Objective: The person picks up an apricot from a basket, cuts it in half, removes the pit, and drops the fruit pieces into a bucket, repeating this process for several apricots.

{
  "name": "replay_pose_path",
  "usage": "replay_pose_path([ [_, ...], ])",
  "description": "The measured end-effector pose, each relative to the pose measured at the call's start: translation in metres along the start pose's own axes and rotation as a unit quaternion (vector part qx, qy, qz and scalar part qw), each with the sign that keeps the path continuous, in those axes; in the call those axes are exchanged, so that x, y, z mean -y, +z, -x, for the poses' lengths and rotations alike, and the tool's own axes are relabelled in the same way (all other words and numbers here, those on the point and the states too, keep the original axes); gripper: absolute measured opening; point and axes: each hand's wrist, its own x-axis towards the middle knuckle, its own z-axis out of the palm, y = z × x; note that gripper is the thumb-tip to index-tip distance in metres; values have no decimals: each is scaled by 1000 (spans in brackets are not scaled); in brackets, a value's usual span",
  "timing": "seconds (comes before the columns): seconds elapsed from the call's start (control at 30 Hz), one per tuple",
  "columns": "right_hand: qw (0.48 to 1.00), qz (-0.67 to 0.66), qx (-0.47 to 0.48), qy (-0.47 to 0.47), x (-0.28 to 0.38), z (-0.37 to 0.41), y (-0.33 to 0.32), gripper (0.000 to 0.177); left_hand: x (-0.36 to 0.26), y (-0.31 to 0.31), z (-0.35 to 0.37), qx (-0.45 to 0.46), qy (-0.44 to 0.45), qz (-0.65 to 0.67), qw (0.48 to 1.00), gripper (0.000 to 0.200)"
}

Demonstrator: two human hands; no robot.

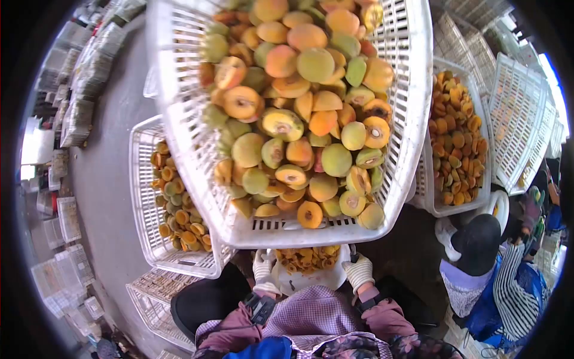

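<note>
Between my knees sits a white basin [311, 280] holding orange apricot pieces [308, 258]. My left hand [264, 272], in a striped white glove, has its fingers closed at the basin's left side. On the opposite side my right hand [359, 272], gloved alike, is closed against the rim; a small dark thing shows by its fingers, too small to name. Just beyond both hands a large white crate [311, 238] stands raised, tilted towards me. It is heaped with whole and halved apricots [315, 64], some halves with their pits showing.
To the left stands a white crate [144, 218] of apricot halves; below it is another slatted crate [156, 302]. A further filled crate [485, 152] is at right, near stacked crates [517, 113]. A co-worker [475, 251] sits close on the right.
</note>
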Motion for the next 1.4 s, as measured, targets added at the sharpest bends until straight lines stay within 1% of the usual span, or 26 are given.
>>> replay_pose_path([
  [0.07, 999, -34, -5, -4, 9, -25, 16, 30, 14, -10, -46, 30, 85, -37, 995, 29],
  [0.17, 987, 153, -44, 13, 61, -27, -5, 40, -14, 9, -22, 20, 119, -45, 992, 20],
  [0.23, 974, 212, -52, -61, 79, -32, -14, 54, 38, -1, -97, 19, 339, -308, 889, 24],
  [0.27, 975, 203, -73, -48, 92, -28, -16, 52, 28, 7, -106, 59, 131, 2, 990, 30],
  [0.3, 977, 194, -74, -52, 85, -15, -9, 52, 22, -5, -103, 52, 181, -206, 960, 36],
  [0.37, 974, 189, -114, -49, 79, -12, -9, 50, 5, -5, -56, 53, 174, -102, 978, 39],
  [0.4, 977, 178, -111, -35, 81, -2, -11, 48, 5, -18, -55, 119, 162, 33, 979, 46],
  [0.43, 976, 173, -121, -46, 87, 4, -13, 48, 3, -21, -56, 122, 175, 40, 976, 46],
  [0.5, 955, 163, -237, -75, 87, 41, -10, 48, 5, -46, -36, 58, 267, -127, 954, 43],
  [0.57, 960, 185, -182, -106, 94, 78, -20, 47, 8, -57, -41, 101, 241, -42, 964, 47],
  [0.63, 951, 177, -189, -167, 93, 124, -22, 47, 13, -66, -47, 164, 390, -17, 906, 43],
  [0.67, 947, 170, -196, -190, 90, 147, -21, 48, 20, -62, -61, 237, 432, 91, 865, 38],
  [0.7, 935, 163, -207, -237, 83, 171, -21, 45, 10, -75, -37, 117, 642, -184, 735, 34],
  [0.73, 926, 164, -200, -274, 76, 191, -24, 42, 1, -68, 5, 170, 387, 40, 905, 40],
  [0.77, 914, 183, -215, -291, 68, 211, -26, 38, 5, -68, 8, 240, 264, 195, 914, 44],
  [0.83, 867, 194, -271, -370, 46, 244, -37, 35, 9, -70, 43, 137, 275, 95, 947, 44],
  [0.9, 848, 207, -263, -411, 29, 284, -57, 30, 35, -70, 18, 68, 319, -28, 945, 50],
  [0.93, 840, 218, -268, -418, 24, 310, -67, 28, 55, -64, -11, 48, 400, -97, 910, 49],
  [0.97, 832, 251, -268, -415, 21, 337, -76, 26, 52, -72, 9, 99, 461, -125, 873, 47],
  [1.1, 767, 421, -274, -399, 16, 417, -118, 32, 58, -50, 3, 234, 263, 105, 930, 48],
  [1.17, 745, 485, -249, -385, 25, 444, -142, 37, 40, -69, 49, 161, 245, -86, 952, 46],
  [1.23, 724, 522, -236, -384, 53, 493, -155, 44, 57, -66, 24, 117, 327, -139, 927, 40],
  [1.27, 705, 587, -218, -333, 77, 518, -157, 43, 66, -57, 2, 162, 257, -62, 951, 43],
  [1.3, 681, 647, -202, -279, 103, 537, -159, 43, 54, -74, 31, 145, 306, -171, 925, 45],
  [1.37, 646, 627, -241, -362, 143, 547, -158, 42, 56, -82, 27, 205, 257, -105, 939, 47],
  [1.4, 606, 612, -266, -433, 169, 543, -155, 39, 54, -95, 39, 174, 435, -325, 822, 42],
])
